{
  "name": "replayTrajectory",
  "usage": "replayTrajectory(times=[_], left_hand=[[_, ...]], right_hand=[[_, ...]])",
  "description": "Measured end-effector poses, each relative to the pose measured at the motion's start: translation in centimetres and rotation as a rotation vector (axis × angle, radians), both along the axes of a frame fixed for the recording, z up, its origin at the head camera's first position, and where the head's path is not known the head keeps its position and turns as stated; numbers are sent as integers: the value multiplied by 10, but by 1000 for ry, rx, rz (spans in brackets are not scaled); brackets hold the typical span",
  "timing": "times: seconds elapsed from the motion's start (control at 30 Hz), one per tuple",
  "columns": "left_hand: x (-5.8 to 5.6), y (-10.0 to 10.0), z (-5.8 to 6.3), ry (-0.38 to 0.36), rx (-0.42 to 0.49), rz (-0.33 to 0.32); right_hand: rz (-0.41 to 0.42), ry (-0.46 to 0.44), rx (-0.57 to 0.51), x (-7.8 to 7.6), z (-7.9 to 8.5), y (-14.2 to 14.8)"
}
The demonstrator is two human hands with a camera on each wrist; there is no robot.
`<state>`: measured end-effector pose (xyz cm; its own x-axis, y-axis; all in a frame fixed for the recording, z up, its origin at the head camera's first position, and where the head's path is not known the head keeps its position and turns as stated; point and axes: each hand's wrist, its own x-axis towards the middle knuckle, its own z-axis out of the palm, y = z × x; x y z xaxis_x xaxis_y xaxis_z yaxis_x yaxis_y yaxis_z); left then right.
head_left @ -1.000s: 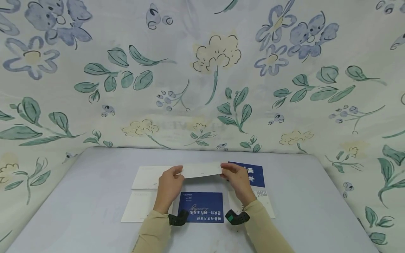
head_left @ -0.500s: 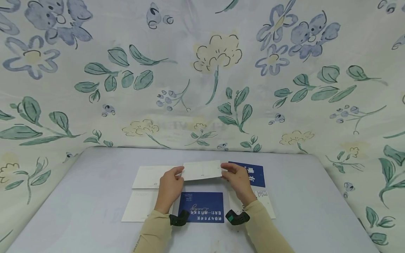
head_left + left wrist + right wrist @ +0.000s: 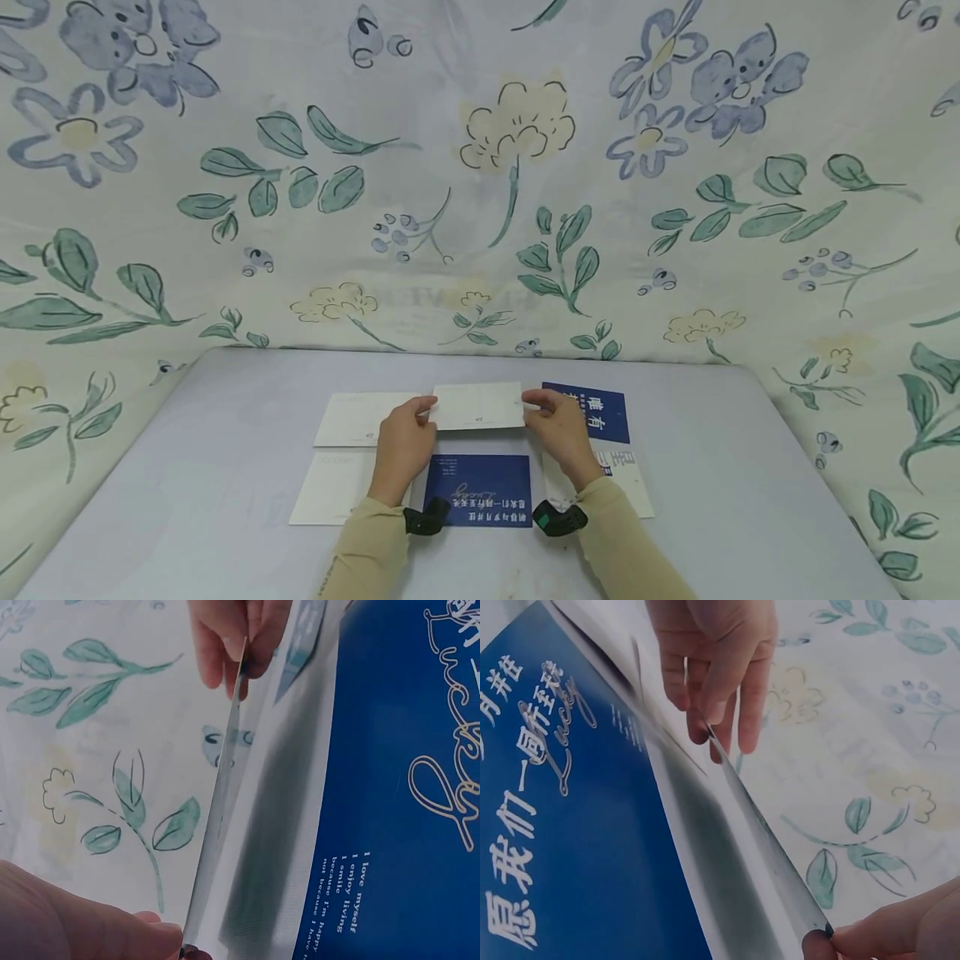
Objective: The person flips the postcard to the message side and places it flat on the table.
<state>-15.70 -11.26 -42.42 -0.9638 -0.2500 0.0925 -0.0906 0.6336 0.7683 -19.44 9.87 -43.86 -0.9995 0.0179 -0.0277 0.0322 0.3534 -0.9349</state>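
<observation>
White card (image 3: 477, 406): floating just beyond the blue Lucky card (image 3: 478, 492)
Left hand (image 3: 402, 446): pinching one end
Right hand (image 3: 561, 429): pinching the other
Cards (image 3: 348, 421) either side of Lucky: lying flat, prob done; held one's not lying flat yet

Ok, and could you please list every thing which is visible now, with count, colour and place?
held card: 1, white, raised between the hands
white cards: 2, white, table's left, one behind the other
middle card: 1, blue with white and gold lettering, between the wrists
far-right card: 1, blue with white characters, behind printed card
printed card: 1, white, right side, partly hidden
table: 1, pale grey, under cards
floral cloth: 1, whitish, behind table
wrist cameras: 2, black, one per wrist
sleeves: 2, beige, forearms
left hand: 1, bare, pinching held card's left edge
right hand: 1, bare, pinching its right edge
</observation>
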Motion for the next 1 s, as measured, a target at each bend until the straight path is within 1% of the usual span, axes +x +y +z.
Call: replayTrajectory(times=[0.17, 0.43, 0.6, 0.83, 1.0], left_hand=[[0, 1, 0, -10, -16, 1], [0, 2, -2, -17, -26, -1], [0, 3, -3, -24, -39, 0], [-1, 4, -6, -43, -56, -3], [-1, 4, -7, -43, -72, -9]], right_hand=[[-3, 12, 56, 1, 0, -1], [-5, 34, 116, 0, -3, -2], [9, 48, 140, 1, -5, -2], [32, 98, 197, 2, -8, -2], [55, 102, 242, 3, -8, -3]])
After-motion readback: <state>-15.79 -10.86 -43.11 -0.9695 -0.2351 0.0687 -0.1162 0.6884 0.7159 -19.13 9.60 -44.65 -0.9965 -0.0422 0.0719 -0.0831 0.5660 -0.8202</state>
